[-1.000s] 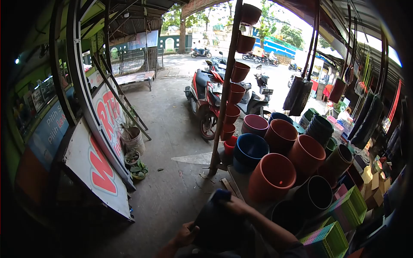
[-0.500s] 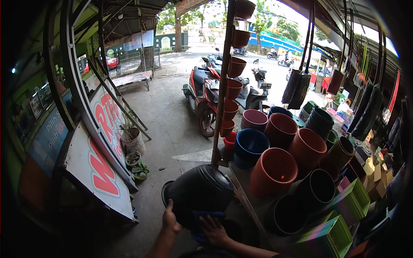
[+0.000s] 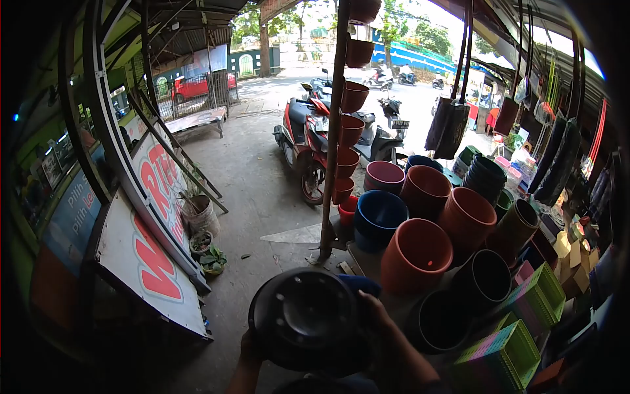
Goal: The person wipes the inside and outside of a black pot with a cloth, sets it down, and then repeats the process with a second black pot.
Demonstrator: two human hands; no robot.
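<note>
A black plastic pot (image 3: pixel 305 312) is held low in front of me, its round base with small light spots turned up toward me. My left hand (image 3: pixel 251 348) grips its left side, partly in shadow with the fingertips hidden behind it. On the opposite side, my right hand (image 3: pixel 377 316) is curled round the pot's edge. A blue cloth (image 3: pixel 359 284) shows at the right hand's fingers, against the pot's upper right side. The pot's mouth faces away and is out of sight.
Terracotta-coloured pots (image 3: pixel 418 256), a blue pot (image 3: pixel 380 220) and black pots (image 3: pixel 482 279) stand at right beside green baskets (image 3: pixel 505 358). A post (image 3: pixel 336 131) carries small hanging pots. A sign board (image 3: pixel 147 262) leans at left; parked motorcycles (image 3: pixel 308 141) stand ahead.
The pot has tipped so that its base faces me. My right hand has moved up from its near side to its right edge, the blue cloth with it.
</note>
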